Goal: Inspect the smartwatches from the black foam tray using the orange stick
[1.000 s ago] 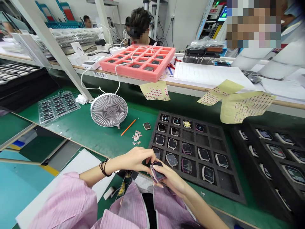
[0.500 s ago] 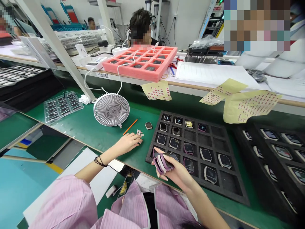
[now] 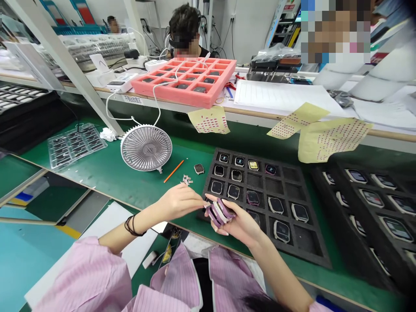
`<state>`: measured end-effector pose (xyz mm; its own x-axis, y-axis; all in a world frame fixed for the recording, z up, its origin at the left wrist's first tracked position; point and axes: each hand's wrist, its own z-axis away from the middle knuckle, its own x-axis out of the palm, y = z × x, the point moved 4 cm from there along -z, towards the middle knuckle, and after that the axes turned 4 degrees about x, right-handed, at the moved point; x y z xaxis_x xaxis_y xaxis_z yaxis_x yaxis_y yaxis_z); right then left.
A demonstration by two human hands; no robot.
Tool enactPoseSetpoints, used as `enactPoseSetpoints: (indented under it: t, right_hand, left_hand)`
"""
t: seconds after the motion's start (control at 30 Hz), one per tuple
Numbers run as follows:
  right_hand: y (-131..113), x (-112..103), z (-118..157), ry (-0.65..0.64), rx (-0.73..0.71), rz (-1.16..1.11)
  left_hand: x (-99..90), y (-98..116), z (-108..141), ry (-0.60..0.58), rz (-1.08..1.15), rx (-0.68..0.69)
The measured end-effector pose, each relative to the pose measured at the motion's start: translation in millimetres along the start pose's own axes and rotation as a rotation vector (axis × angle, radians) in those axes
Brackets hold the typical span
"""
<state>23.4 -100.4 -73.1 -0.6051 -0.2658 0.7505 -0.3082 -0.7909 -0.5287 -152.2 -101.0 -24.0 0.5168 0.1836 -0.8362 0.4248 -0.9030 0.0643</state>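
Right now the right hand [image 3: 242, 223] is curled around a small stack of smartwatches [image 3: 220, 212], held between thumb and fingers just over the left edge of a black foam tray [image 3: 247, 155]. The stack shows pink, purple and white rims; from this angle it's hard to count, though it looks like about 3 or 4 pieces. The left hand [image 3: 180, 201] reaches across with its fingers stretched out, the tips right at the stack, and I cannot tell whether they grip it. Dark cord bracelets [image 3: 132, 226] circle the left wrist, above a pink striped sleeve [image 3: 87, 273].

Watches sit face up in the square pockets of the tray, and a second black tray [image 3: 357, 216] with more watches lies just beside it on the right. On the green desk [image 3: 130, 186], left of the tray, are a loose watch [image 3: 199, 169], a little pile of metal bits [image 3: 186, 179] and an orange pencil [image 3: 173, 171]. Further left stand a white fan [image 3: 146, 147] and a clear plastic tray [image 3: 76, 145]. Up on the shelf [image 3: 260, 113] is a pink foam tray [image 3: 172, 96], and 3 yellow sheets [image 3: 334, 139] with red dots hang over the shelf edge.
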Motion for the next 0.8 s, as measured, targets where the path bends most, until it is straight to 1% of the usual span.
enactPoseSetpoints:
  t: [0.07,0.17,0.3,0.4,0.47,0.53,0.6,0.67,0.73,0.8]
  right_hand:
    - [-0.5,1.1,-1.4,-0.003,0.006,-0.007]
    - [-0.1,3.3,-2.5,-0.010,0.008,-0.013]
    - [1.3,4.2,-2.4,0.009,0.007,0.008]
    - [1.9,1.1,-2.2,0.065,-0.014,0.034]
    - [2.8,-1.1,-2.1,0.096,-0.021,0.047]
    - [4.8,-1.1,-1.8,0.091,-0.010,0.059]
    - [7.8,1.6,-0.9,0.056,0.009,0.074]
    - [10.9,5.5,0.8,0.025,0.012,0.108]
    - [13.8,7.6,3.1,0.040,-0.015,0.167]
    - [18.6,7.4,5.2,0.080,-0.026,0.229]
  left_hand:
    - [-12.6,15.3,-16.5,0.001,0.035,0.067]
    - [-22.0,25.9,-29.4,-0.017,0.019,0.117]
    - [-21.6,30.1,-33.4,-0.089,-0.091,0.155]
    - [-17.9,35.7,-35.0,-0.169,-0.187,0.225]
    - [-14.3,36.4,-35.2,-0.207,-0.191,0.239]
    - [-9.5,30.9,-34.2,-0.210,-0.082,0.191]
    - [-3.3,20.0,-31.7,-0.172,0.151,0.095]
    - [4.8,6.3,-27.7,-0.110,0.430,-0.042]
    - [14.7,-4.2,-22.5,-0.072,0.645,-0.182]
    - [24.3,-6.5,-16.9,-0.083,0.761,-0.270]
